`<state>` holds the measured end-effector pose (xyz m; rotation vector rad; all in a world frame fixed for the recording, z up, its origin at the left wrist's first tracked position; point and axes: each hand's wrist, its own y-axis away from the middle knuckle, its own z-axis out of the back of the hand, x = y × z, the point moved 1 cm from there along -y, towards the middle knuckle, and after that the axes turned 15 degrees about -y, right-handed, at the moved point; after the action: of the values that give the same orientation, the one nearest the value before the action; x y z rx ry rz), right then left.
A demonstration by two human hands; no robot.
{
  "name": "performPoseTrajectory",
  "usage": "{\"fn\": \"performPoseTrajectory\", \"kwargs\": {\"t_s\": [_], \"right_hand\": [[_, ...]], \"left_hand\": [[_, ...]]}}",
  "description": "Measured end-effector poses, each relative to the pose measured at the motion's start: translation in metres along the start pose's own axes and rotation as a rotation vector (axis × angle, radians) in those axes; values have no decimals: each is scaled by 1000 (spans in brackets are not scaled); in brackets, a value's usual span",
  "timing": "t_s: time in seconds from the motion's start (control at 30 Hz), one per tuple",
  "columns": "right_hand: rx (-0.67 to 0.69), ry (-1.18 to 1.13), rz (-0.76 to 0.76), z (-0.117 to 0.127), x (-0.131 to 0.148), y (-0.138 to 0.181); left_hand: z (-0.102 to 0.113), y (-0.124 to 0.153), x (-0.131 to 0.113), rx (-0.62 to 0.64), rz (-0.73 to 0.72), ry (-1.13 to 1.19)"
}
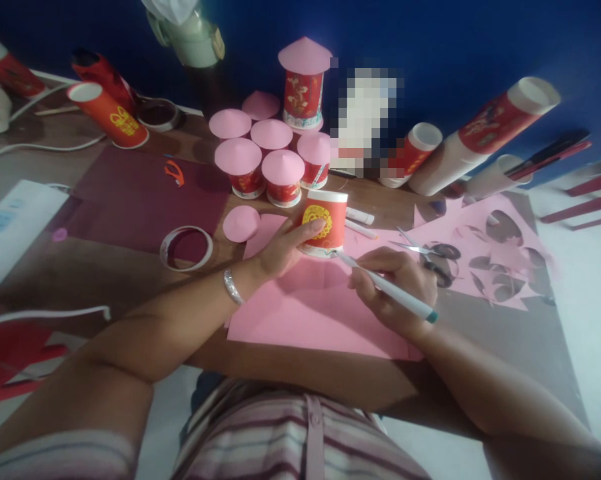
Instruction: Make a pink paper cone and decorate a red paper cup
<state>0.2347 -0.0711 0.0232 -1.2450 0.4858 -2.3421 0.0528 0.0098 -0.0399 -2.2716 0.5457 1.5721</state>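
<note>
- Red paper cup [324, 223] – gold emblem on its side, standing on the far edge of a pink sheet [305, 317] near the middle of the table [105, 273].
- Left hand [280, 250] – curled around the cup from 9 o'clock, thumb across the front, gripping it; a silver bracelet [232, 287] is on the wrist.
- Right hand [398, 283] – closed around a white pen [391, 289] with a teal end. The tip points to 10 o'clock and meets the foot of the cup on its 4 o'clock side.
- Scissors [423, 251] – lying just beyond the right hand, at 3 o'clock from the cup, on a cut-up pink sheet [500, 267] full of round holes.
- Loose pink cone [241, 223] – at 9 o'clock from the cup, just beside the left hand's fingertips.
- Tape ring [186, 248] – farther out at 9 o'clock, flat on the table.
- Group of cone-topped cups [268, 163] – at 11 to 12 o'clock, standing close together, with one taller one behind.
- Stacked cups lying on their side [480, 133] – at 2 o'clock.
- Maroon sheet [140, 200] – at 10 o'clock.
</note>
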Motion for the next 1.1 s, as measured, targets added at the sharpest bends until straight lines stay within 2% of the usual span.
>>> {"fn": "performPoseTrajectory", "kwargs": {"t_s": [0.17,0.5,0.73,0.93,1.1], "right_hand": [[13,3,14,4,1,0],[32,-93,154,2,-1,1],[39,-99,147,1,-2,2],[37,-141,161,3,-2,1],[36,-140,75,4,0,1]], "left_hand": [[0,-1,-2,-9,26,9],[-1,0,-4,-24,9,12],[-1,0,-4,-9,6,-12],[0,-1,-2,-56,21,15],[1,-2,-4,-94,49,71]]}}
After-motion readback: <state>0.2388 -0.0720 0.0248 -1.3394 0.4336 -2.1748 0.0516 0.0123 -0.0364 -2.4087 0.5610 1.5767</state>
